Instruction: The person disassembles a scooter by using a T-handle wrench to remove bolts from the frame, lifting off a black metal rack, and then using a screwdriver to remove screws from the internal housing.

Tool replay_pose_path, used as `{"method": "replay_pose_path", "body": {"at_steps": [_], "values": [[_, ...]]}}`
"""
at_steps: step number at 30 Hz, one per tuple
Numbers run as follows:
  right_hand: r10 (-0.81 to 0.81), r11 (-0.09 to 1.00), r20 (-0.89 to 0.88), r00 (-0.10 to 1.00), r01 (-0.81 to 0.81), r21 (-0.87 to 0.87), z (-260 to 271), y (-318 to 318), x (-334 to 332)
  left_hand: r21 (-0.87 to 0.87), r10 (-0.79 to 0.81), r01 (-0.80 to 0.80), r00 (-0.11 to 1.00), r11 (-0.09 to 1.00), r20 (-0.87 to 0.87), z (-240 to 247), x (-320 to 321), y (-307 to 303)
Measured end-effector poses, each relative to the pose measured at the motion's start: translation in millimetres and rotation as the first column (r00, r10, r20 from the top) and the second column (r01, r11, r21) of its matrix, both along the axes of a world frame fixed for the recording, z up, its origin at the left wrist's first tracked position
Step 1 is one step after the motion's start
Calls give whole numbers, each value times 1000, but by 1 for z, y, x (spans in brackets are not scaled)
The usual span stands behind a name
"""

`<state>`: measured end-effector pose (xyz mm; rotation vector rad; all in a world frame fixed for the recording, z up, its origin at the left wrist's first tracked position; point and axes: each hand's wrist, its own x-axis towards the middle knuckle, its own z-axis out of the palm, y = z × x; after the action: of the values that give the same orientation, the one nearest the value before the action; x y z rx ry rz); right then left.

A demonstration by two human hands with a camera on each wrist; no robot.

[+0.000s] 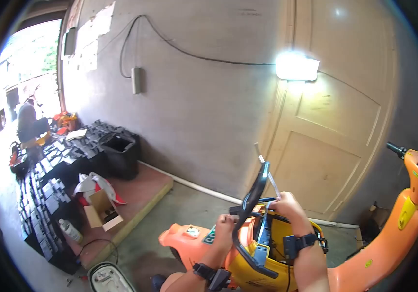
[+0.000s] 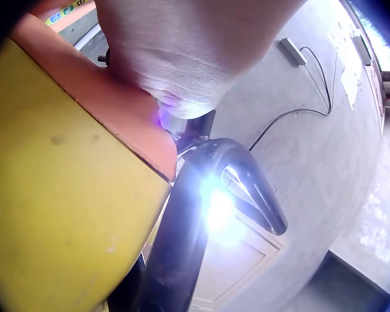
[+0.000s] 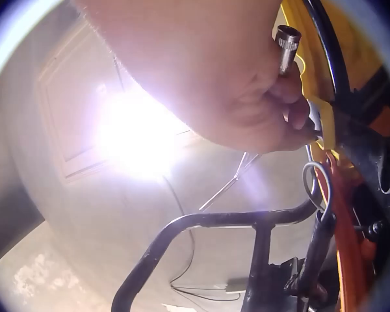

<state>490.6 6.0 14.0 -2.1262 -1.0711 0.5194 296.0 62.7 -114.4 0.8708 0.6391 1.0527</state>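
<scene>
In the head view, an orange and yellow scooter (image 1: pixel 187 238) stands before me with its body compartment uncovered. My right hand (image 1: pixel 289 207) grips a silver socket wrench (image 3: pixel 288 49) over the yellow edge of the compartment. One socket end sticks out of the fist, and thin metal rods of the wrench (image 1: pixel 273 185) rise beyond the fingers. My left hand (image 1: pixel 226 228) has its fingers curled by the orange panel, beside the black tubular rack (image 1: pixel 251 194). In the left wrist view, its palm side and fingertips are hidden behind the hand, so I cannot tell what it holds.
The scooter's front column (image 1: pixel 389 238) and handlebar grip (image 1: pixel 396 148) stand to the right. A lit lamp (image 1: pixel 297 66) hangs by the door. Rows of dark boxed units, a black bin (image 1: pixel 120 151) and an open carton (image 1: pixel 103 210) occupy the left. A white-rimmed piece (image 1: pixel 109 278) lies at the bottom.
</scene>
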Motion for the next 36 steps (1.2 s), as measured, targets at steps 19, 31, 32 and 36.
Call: {"method": "replay_pose_path", "body": {"at_steps": [19,31,32,36], "values": [[-68,870,-361,930,232,434,-30,16,101,130,311,-288,925,949,-219,-4,44,-4],[331,800,-591,735,113,589,61,-18,128,-131,296,-330,928,935,-225,48,24,-1],[377,793,-589,715,79,604,71,-23,126,-92,265,-292,937,952,-226,36,32,4],[584,736,-531,614,-124,666,90,-57,108,-200,89,-93,996,975,-29,3,23,22]]}}
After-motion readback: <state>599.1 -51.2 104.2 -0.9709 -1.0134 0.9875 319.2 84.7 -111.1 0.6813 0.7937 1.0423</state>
